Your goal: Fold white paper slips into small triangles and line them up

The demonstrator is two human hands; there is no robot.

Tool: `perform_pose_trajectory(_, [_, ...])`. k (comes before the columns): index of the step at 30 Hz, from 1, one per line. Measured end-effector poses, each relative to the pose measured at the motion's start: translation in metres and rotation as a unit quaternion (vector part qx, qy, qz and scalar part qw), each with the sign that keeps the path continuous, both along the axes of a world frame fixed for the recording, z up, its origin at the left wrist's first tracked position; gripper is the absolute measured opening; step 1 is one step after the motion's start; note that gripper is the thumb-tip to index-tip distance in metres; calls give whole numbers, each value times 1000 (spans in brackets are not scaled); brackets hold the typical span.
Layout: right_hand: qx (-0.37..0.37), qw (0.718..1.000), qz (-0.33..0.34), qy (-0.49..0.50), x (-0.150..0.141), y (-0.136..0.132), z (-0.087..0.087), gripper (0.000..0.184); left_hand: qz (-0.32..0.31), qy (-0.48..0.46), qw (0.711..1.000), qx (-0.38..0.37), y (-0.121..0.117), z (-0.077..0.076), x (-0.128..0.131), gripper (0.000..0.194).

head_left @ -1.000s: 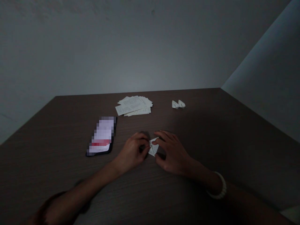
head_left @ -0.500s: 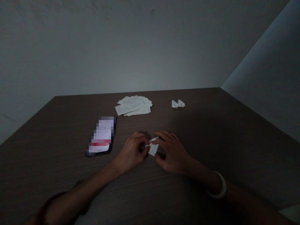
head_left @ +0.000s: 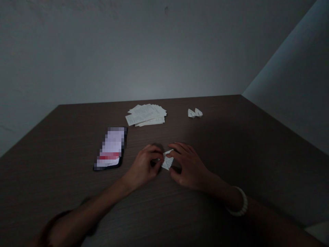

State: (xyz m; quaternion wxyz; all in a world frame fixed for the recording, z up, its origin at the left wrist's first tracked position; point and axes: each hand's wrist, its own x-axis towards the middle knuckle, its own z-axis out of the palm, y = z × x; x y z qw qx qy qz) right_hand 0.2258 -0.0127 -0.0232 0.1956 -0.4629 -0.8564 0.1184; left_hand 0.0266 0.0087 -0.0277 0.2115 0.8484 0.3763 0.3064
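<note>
A small folded piece of printed paper (head_left: 167, 163) lies on the table between my two hands. My left hand (head_left: 145, 163) is closed, thumb and index finger pinched at the paper's left edge. From the right, my right hand (head_left: 191, 168) curves over the paper. Its index fingertip presses on the top, and its thumb sits by the lower right edge, steadying the piece. Part of the paper is hidden under the fingers. Farther back on the right stands a white folded paper piece (head_left: 195, 113) with two pointed peaks.
A fanned pile of printed paper slips (head_left: 146, 115) rests toward the back of the dark wooden table (head_left: 159, 216). Left of my hands lies a phone (head_left: 110, 147), its screen lit and blurred out. A grey wall (head_left: 144, 51) rises behind the table.
My left fingertips have shifted slightly at the paper's left edge. The right hand keeps its place on the paper, and the view has moved very slightly.
</note>
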Motion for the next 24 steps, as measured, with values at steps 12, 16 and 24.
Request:
perform_pose_trajectory(12, [5, 1000, 6, -1, -1, -1, 0, 40, -1, 0, 1000, 7, -2, 3, -2, 19])
perform_pose_trajectory(16, [0, 1000, 6, -4, -1, -2, 2, 40, 2, -3, 1000, 10, -2, 4, -1, 18])
perform_pose_trajectory(24, [56, 996, 55, 40, 8, 3, 0, 28, -5, -4, 1000, 3, -3, 1, -4, 18])
